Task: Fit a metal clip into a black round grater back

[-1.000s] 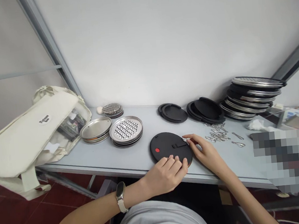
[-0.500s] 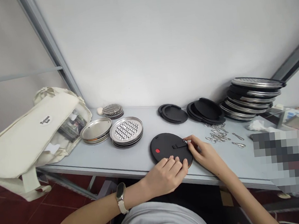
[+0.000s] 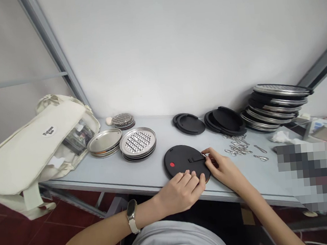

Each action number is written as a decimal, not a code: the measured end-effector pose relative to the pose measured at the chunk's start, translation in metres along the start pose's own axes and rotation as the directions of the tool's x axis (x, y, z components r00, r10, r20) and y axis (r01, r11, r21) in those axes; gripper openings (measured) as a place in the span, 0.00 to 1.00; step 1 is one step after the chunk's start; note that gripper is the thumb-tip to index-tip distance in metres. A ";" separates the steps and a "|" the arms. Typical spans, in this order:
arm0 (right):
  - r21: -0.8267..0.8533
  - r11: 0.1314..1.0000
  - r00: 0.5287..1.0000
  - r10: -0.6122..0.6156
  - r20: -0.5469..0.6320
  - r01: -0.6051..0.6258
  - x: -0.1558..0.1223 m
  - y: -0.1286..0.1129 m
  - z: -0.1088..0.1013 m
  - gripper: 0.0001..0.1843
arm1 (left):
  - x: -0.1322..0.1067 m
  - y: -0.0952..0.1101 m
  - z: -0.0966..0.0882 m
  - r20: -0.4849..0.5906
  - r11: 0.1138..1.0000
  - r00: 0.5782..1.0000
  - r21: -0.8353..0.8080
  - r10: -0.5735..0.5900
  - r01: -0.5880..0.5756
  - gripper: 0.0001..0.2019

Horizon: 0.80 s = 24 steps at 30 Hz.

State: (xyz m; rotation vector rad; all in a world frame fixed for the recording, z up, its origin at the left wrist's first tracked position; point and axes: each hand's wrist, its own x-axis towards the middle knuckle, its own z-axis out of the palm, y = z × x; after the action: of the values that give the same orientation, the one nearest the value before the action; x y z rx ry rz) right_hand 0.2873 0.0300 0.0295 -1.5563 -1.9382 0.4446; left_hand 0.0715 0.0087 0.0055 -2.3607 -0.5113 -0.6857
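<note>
Left hand (image 3: 181, 192): open, fingers resting on a black disc (image 3: 181, 161), holding it steady on the table (image 3: 156, 173).
Right hand (image 3: 224, 167): finger and thumb pinching a small metal clip (image 3: 203, 154) against the disc's black strap (image 3: 195, 159).
Disc: flat near the table's front edge, red dot (image 3: 172, 164) uppermost.
Nearby: loose metal clips (image 3: 237, 149), stacked round graters (image 3: 138, 142).

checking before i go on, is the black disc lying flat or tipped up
Lying flat: the black disc sits level on the table, with the left hand resting on its near edge.
</note>
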 end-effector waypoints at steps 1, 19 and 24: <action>0.004 1.000 1.000 0.004 0.002 -0.004 0.000 0.000 0.000 0.09 | 0.000 0.000 0.000 -0.002 1.000 1.000 -0.001 0.000 0.000 0.18; -0.001 1.000 0.999 -0.008 0.031 0.008 -0.001 0.001 -0.001 0.07 | 0.000 0.001 0.001 0.012 1.000 1.000 0.010 0.001 -0.001 0.18; -0.012 1.000 0.999 -0.018 0.028 0.018 -0.002 0.000 -0.002 0.06 | 0.000 0.001 0.000 0.021 1.000 1.000 0.009 0.005 -0.005 0.18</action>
State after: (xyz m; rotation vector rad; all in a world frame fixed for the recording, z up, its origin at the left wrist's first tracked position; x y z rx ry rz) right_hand 0.2887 0.0284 0.0301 -1.5467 -1.9779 0.4498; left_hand 0.0716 0.0085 0.0048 -2.3616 -0.5167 -0.6558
